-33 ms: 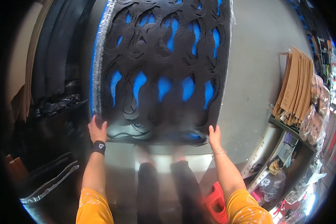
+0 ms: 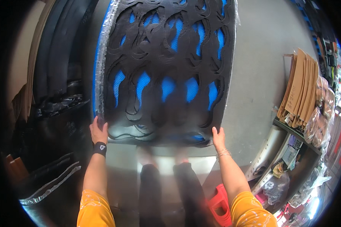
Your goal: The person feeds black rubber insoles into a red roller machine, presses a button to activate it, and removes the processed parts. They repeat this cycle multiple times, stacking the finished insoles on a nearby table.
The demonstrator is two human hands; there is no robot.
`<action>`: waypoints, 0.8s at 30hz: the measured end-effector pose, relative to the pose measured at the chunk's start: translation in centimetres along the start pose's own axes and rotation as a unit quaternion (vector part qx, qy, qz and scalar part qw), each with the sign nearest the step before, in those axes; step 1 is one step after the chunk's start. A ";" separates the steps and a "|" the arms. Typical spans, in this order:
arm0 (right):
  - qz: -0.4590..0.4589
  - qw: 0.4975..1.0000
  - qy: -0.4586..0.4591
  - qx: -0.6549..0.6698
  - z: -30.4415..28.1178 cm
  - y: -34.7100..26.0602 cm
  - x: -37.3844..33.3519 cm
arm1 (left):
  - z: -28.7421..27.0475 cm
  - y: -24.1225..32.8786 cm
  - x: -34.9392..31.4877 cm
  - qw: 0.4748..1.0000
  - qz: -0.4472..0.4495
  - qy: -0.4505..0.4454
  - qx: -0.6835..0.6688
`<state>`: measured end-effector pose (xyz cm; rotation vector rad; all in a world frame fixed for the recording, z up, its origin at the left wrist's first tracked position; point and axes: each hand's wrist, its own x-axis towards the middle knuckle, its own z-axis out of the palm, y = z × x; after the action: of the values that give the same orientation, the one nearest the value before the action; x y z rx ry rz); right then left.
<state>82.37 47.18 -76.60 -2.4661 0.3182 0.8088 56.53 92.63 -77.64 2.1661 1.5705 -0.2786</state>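
A large black sheet (image 2: 159, 66) with rows of curved, sole-like cut-outs stretches away in front of me. Blue textured material (image 2: 177, 36) shows through the holes, and the cut layers look stacked. At its near left corner, my left hand (image 2: 98, 132), with a dark wristband, is closed round the edge. My right hand (image 2: 218, 139), with thin bangles at the wrist, grips the near right corner, thumb up. Fingers under the edges are partly hidden. Along the left side runs a shiny, clear-looking plastic border (image 2: 101, 56). The near edge is blurred by glare.
To the right, upright cardboard sheets (image 2: 297, 89) and clear plastic bags (image 2: 316, 126) top a cluttered shelf unit (image 2: 291, 151). A red plastic stool (image 2: 219, 204) stands by my right leg. Dark sheets (image 2: 58, 49) and brown board (image 2: 24, 56) lean at left.
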 end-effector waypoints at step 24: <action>-0.264 0.870 -0.414 0.040 -14.6 -44.0 -29.3 | -46.9 -13.9 -45.7 0.853 -0.226 0.432 -0.187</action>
<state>82.37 77.72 -31.08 -1.7510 -0.5941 1.4324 23.75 79.20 -20.83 1.6337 2.3430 0.9300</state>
